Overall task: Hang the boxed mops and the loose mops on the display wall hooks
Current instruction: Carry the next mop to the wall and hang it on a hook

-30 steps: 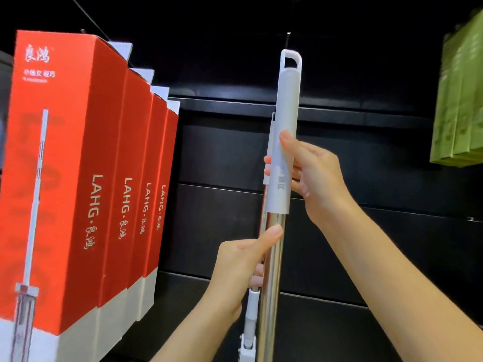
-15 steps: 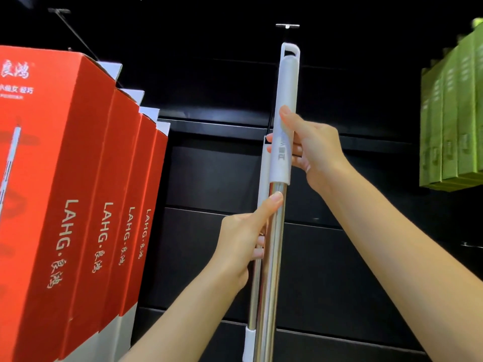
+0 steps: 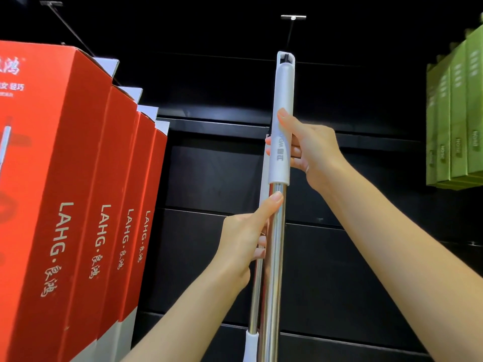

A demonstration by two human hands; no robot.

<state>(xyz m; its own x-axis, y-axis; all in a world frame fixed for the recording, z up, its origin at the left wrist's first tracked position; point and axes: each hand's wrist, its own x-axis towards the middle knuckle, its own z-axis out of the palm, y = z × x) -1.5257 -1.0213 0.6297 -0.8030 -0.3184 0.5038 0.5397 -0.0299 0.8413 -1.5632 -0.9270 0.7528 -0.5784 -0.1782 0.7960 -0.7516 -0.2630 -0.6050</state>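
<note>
I hold a loose mop [image 3: 274, 231] upright in front of the black display wall. It has a shiny steel pole and a white grip sleeve [image 3: 284, 100] with a hanging loop at the top. My right hand [image 3: 311, 150] grips the white sleeve. My left hand [image 3: 245, 239] grips the steel pole lower down, thumb pointing up along it. A wall hook [image 3: 292, 19] sticks out just above the loop; its black rod runs down to the loop. A second mop pole [image 3: 254, 296] shows right behind the first. Several red boxed mops [image 3: 78, 192] hang at the left.
Green boxes [image 3: 457, 113] hang at the right edge. Another bare hook [image 3: 52, 3] sits at the upper left above the red boxes. The black slat wall [image 3: 209, 165] fills the background between the two groups of boxes.
Both hands have lifted the mop upward. The loop at its top now sits at the hook's rod, where it was below the hook before.
</note>
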